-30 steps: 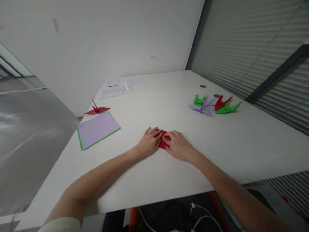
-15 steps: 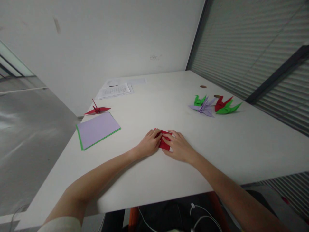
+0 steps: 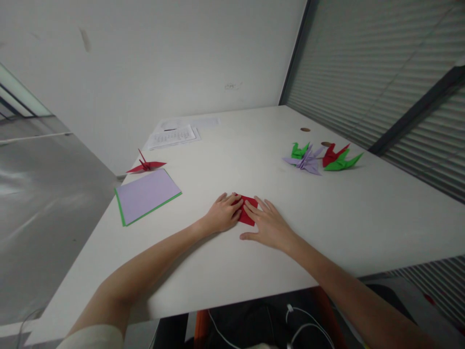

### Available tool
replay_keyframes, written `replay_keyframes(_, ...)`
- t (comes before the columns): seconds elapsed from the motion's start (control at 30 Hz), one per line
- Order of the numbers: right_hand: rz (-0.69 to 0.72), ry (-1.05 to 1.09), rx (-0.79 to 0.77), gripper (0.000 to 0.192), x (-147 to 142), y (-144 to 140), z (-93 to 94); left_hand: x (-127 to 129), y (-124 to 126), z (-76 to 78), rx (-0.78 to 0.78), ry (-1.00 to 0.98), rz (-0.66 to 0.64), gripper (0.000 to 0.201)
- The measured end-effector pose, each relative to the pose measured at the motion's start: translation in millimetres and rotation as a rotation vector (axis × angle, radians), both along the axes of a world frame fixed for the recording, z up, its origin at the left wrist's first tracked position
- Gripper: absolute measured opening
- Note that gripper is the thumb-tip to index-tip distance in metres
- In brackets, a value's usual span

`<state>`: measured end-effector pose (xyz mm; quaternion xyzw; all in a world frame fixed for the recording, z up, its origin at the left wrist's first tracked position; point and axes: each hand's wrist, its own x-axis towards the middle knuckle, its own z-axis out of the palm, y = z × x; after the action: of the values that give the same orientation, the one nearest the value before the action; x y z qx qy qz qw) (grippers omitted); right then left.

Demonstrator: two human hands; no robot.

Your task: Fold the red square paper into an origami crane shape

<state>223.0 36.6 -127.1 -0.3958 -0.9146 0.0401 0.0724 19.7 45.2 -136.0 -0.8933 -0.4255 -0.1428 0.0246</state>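
A small folded piece of red paper [image 3: 248, 212] lies flat on the white table between my hands. My left hand [image 3: 224, 212] rests on its left side, fingers stretched out and pressing it down, covering part of that side. From the right, my right hand [image 3: 271, 224] reaches over the paper with fingers spread. Its fingertips lie on the right part of the sheet, and the thumb is stretched out below the lower edge. Any folds under the fingers are hidden.
Lilac and green sheets [image 3: 148, 196] are stacked at the left, with a red paper crane [image 3: 146, 166] behind them. Several cranes, including a lilac one [image 3: 308, 161], sit together at the right. Printed papers [image 3: 172, 136] lie at the back left. Blinds [image 3: 381, 72] border the right side.
My right hand has opened a little, its thumb drawing away from the red paper's lower edge. More of the paper shows now. My left hand stays on it, nearly unmoved.
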Motion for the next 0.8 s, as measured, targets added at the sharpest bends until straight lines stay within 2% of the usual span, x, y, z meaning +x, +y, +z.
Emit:
replay_keyframes(0.33, -0.074, 0.009, -0.051, 0.097, 1.5, -9.3, -16.5, -1.4, -0.3, -1.3, -0.015, -0.009, 0.025, 0.039)
replay_keyframes(0.8, -0.118, -0.019, -0.030, 0.096, 8.2, -27.6, -9.4, -0.9, 0.4, 1.2, -0.039, -0.022, 0.039, 0.037)
